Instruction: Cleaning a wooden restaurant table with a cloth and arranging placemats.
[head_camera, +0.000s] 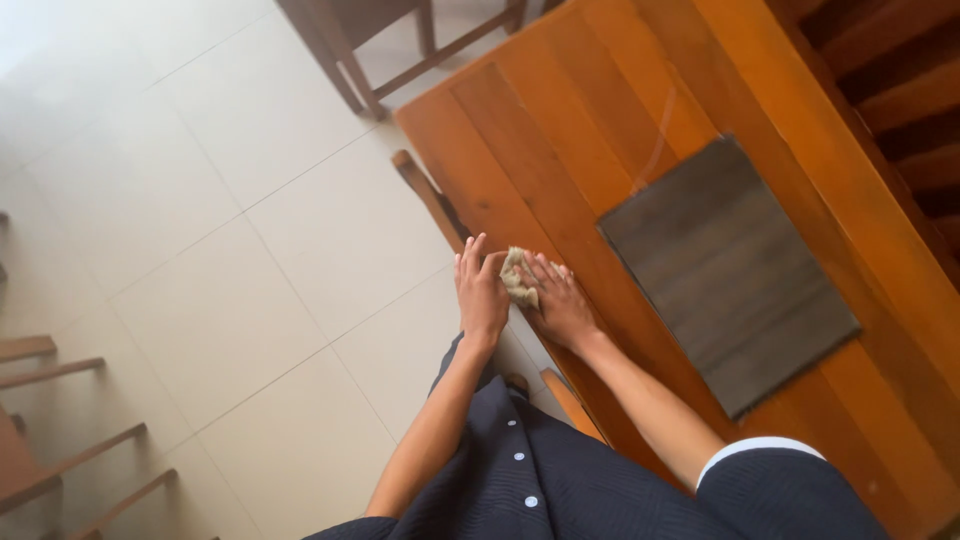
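Across the right of the view, the orange-brown wooden bench (600, 120) runs diagonally, its planks glossy. Beside it, the pale tiled floor (200, 220) fills the left. On the bench, a dark grey rectangular mat (725, 270) lies flat, well apart from the bench edge where the hands work. A wooden chair (425, 195) stands tucked against that edge. The right hand (562, 305) rests palm-down at the bench edge, its fingers (545, 272) spread and pressed onto a small crumpled beige cloth (517, 278). The left hand (482, 290) lies just beside it, fingers extended and released, touching the cloth's left side. The cloth sits on the bench edge, between both hands.
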